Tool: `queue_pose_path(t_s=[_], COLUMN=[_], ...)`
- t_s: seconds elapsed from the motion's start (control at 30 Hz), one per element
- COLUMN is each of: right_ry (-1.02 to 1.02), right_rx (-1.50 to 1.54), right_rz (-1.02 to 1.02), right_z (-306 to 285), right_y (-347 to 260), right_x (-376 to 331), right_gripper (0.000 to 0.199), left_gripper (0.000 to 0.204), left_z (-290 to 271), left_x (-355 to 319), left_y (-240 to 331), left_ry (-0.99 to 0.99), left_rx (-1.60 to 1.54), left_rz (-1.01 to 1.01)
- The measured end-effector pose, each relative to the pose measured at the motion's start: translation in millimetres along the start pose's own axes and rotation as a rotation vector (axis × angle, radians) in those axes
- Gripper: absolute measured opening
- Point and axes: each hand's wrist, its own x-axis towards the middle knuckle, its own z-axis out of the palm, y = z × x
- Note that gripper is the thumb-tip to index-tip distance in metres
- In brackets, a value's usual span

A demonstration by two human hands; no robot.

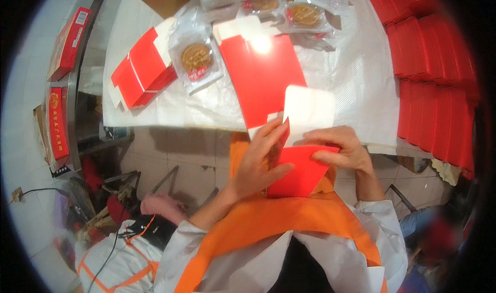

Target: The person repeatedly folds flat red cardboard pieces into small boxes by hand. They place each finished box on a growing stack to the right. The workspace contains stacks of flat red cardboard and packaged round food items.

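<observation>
Close to my orange apron, a red carton (pixel 297 179) with its white flap (pixel 310 107) standing up is held between both hands. My left hand (pixel 261 161) is closed along its left side, thumb on the red face and fingers up by the flap. My right hand (pixel 338 147) grips the right side, thumb on the red panel and fingers over the fold below the flap. Just beyond lies a flat red carton (pixel 263 71) on the white woven sheet (pixel 356 71). Left of that is a clear packet with a round brown pastry (pixel 196 58).
A strapped bundle of red cartons (pixel 142 71) rests at the table's left. More packed pastries (pixel 302 15) lie at the back. Tall stacks of red cartons (pixel 436 50) line the right side. Red boxes (pixel 67 48) sit far left; another person (pixel 119 257) is at lower left.
</observation>
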Motion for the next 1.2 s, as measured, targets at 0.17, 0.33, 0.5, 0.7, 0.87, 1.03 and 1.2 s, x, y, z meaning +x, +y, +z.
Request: queue_pose_path(t_s=[0.17, 0.33, 0.5, 0.7, 0.87, 1.03, 1.2], right_ry=[0.192, 0.569, 0.783, 0.528, 0.545, 0.53, 0.529], right_rx=[0.435, 0.11, 0.72, 0.395, 0.39, 0.399, 0.334], right_rz=[0.053, -0.108, 0.002, -0.068, 0.076, 0.092, 0.066], right_z=[35.6, 65.6, 88.6, 78.7, 71.0, 63.0, 63.1], right_y=[24.4, 29.9, 18.2, 33.9, 6.9, -5.5, -3.6], right_x=[-9.2, -12.1, -3.7, -14.2, -4.7, 0.2, 1.8], right_gripper=[0.006, 0.012, 0.029, 0.038, 0.029, 0.021, 0.018], left_gripper=[0.029, 0.019, 0.027, 0.034, 0.027, 0.024, 0.025], left_z=[-2.4, -2.5, 16.8, -1.9, 4.3, -2.5, -3.3], left_x=[8.9, 10.8, 6.8, 6.6, 6.6, 9.8, 15.2], left_y=[-21.7, -9.2, -12.1, -12.4, 0.2, -4.5, 10.7], left_ry=[-0.102, 0.07, 0.377, 0.086, 0.134, 0.126, 0.105], left_rx=[-0.135, -0.194, -0.505, 0.0, -0.162, -0.075, 0.003], left_rz=[0.102, 0.12, 0.056, 0.265, 0.146, 0.221, 0.289])
